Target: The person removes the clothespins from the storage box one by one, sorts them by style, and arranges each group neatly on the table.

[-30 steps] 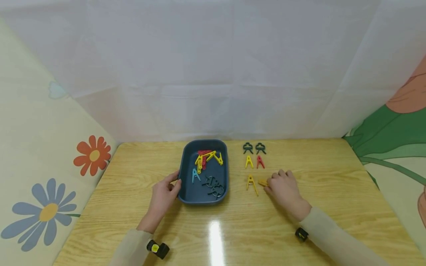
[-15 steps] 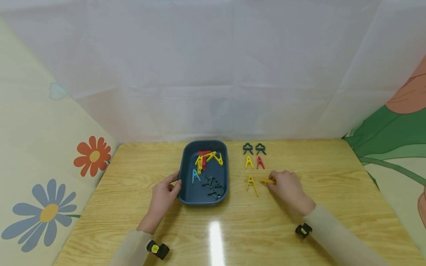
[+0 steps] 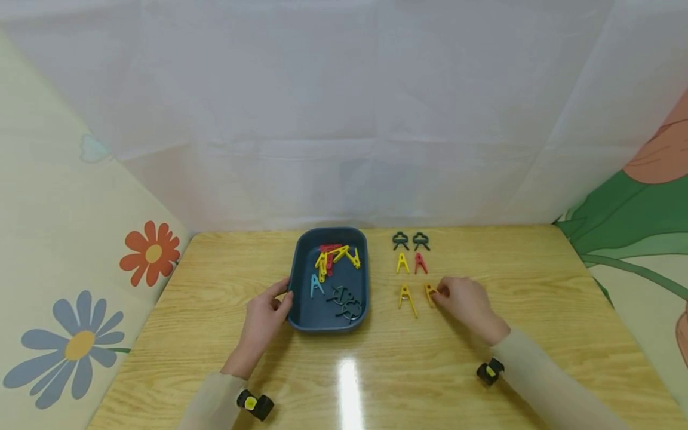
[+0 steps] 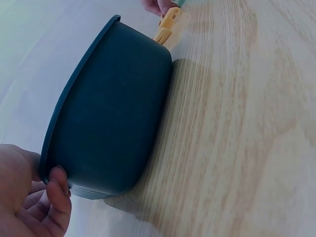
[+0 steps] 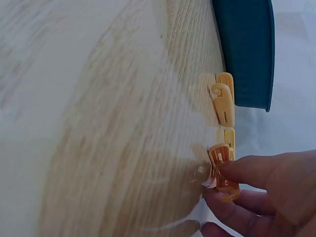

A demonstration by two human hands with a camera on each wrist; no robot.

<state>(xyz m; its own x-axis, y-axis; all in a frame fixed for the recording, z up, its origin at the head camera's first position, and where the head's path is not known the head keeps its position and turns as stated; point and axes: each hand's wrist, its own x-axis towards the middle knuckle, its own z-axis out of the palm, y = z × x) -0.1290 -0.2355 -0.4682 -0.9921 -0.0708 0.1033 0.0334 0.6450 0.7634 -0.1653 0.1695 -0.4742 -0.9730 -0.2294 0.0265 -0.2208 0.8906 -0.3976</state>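
Orange clip [image 3: 430,290] roughly front-to-back, apex away

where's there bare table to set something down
Bare wood lies left of the blue tray and left grip; in front of the tray, between left sleeve and right sleeve; and right of the right grip. Crowded: the tray itself, and the strip just right of it, where clips lie in rows.

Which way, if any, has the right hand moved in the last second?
Yes: in the head view, the right hand has shifted slightly rightward, judged against the red clip on the table.
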